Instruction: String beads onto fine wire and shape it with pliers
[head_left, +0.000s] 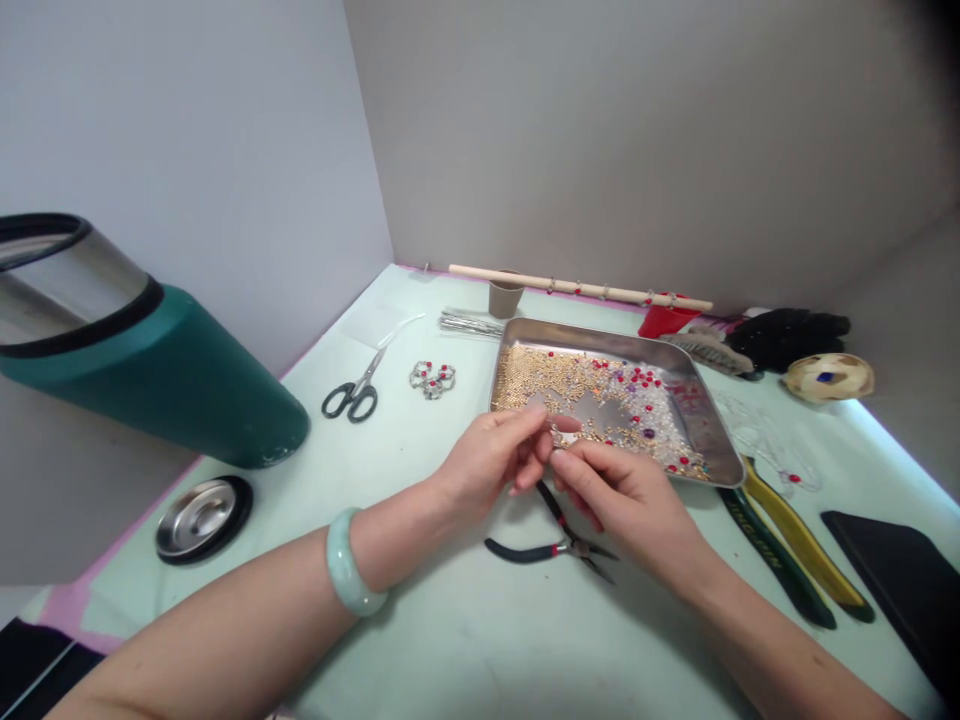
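My left hand, with a pale green bangle on its wrist, is closed in a pinch at the near edge of a metal tray. Fingertip to fingertip with it, my right hand also pinches. Whatever lies between the fingers is too small to make out. Inside the tray are many gold beads, clear beads and red beads. Small pliers with dark handles lie below my hands, jaws apart, one handle partly hidden by my fingers.
Scissors and beaded wire loops lie left of the tray. A teal bottle and its lid stand further left. Behind are thin wires, a wooden stick and a red cup. Larger green-yellow pliers lie right.
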